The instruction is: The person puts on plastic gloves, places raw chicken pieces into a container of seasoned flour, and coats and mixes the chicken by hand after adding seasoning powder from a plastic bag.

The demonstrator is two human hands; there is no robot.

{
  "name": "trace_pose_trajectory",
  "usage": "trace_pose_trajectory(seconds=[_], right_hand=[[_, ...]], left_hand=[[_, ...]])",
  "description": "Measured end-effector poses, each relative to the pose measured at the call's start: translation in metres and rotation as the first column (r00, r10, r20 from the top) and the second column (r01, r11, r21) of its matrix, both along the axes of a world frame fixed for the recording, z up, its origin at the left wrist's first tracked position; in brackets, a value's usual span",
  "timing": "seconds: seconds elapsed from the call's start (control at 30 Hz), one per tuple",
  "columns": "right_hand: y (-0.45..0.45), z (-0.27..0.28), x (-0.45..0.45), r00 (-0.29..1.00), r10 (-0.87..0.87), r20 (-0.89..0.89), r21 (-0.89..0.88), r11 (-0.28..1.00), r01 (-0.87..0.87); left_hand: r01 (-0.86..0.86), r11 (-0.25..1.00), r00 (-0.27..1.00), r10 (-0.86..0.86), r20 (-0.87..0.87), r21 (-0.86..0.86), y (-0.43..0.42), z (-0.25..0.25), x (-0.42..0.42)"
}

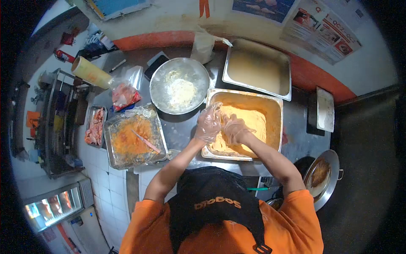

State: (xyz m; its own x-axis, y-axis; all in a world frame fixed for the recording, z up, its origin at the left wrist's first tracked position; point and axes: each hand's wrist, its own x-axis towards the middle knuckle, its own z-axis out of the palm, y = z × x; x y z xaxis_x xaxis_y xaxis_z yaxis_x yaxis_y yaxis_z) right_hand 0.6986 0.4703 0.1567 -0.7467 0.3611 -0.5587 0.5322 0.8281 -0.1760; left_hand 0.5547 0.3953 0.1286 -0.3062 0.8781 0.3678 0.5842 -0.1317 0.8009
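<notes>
A deep metal pan (pixel 277 146) holds a bed of yellow-orange flour (pixel 251 120). Both my hands wear clear plastic gloves. My left hand (pixel 209 123) is at the pan's left wall, its fingers stretched away from me toward the far left corner. Close beside it, over the flour, my right hand (pixel 236 129) has its fingers curled in; whatever they hold, if anything, is hidden. A round steel bowl (pixel 158 91) with pale white flour (pixel 181 94) stands beyond my left hand.
Left lies a tray (pixel 111 158) of orange marinade with a pink-handled utensil (pixel 146 141). Beyond it are a small tray of raw meat (pixel 94 127) and a bag of meat (pixel 124 95). A pan of cloudy liquid (pixel 258 72) stands behind; a wok (pixel 332 180) is right.
</notes>
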Motion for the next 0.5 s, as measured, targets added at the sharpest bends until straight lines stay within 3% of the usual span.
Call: trace_pose_trajectory(seconds=[0.03, 0.07, 0.17, 0.27, 0.37, 0.4, 0.5], right_hand=[[0.001, -0.002, 0.001, 0.997, -0.081, 0.007, -0.026, 0.996, 0.081], [0.016, -0.036, 0.013, 0.974, -0.079, -0.213, -0.052, 0.996, 0.069], [0.062, -0.051, 0.018, 0.962, -0.075, -0.262, -0.157, 0.987, 0.034], [0.056, 0.077, 0.014, 0.923, -0.37, -0.109, -0.331, 0.889, 0.317], [0.073, 0.056, 0.037, 0.843, -0.447, -0.299, -0.491, 0.83, 0.266], [0.079, 0.052, 0.04, 0.852, -0.485, -0.197, -0.558, 0.77, 0.309], [0.084, 0.005, 0.059, 0.742, -0.516, -0.428, -0.48, 0.825, 0.298]], left_hand=[[0.004, 1.0, 1.0, -0.004, 0.019, 0.013, 0.002, -0.003, 0.0], [0.002, 1.0, 0.999, -0.003, 0.038, 0.024, 0.002, -0.004, 0.001], [-0.003, 0.998, 0.998, 0.0, 0.064, 0.057, 0.001, -0.005, 0.0], [-0.028, 0.999, 0.997, 0.025, 0.079, 0.039, 0.003, -0.011, 0.001], [-0.042, 0.997, 0.998, 0.039, 0.056, 0.063, 0.006, -0.012, -0.001], [-0.042, 0.996, 0.998, 0.039, 0.041, 0.081, 0.006, -0.009, -0.001], [-0.037, 0.992, 0.999, 0.033, 0.036, 0.118, 0.006, -0.014, -0.004]])
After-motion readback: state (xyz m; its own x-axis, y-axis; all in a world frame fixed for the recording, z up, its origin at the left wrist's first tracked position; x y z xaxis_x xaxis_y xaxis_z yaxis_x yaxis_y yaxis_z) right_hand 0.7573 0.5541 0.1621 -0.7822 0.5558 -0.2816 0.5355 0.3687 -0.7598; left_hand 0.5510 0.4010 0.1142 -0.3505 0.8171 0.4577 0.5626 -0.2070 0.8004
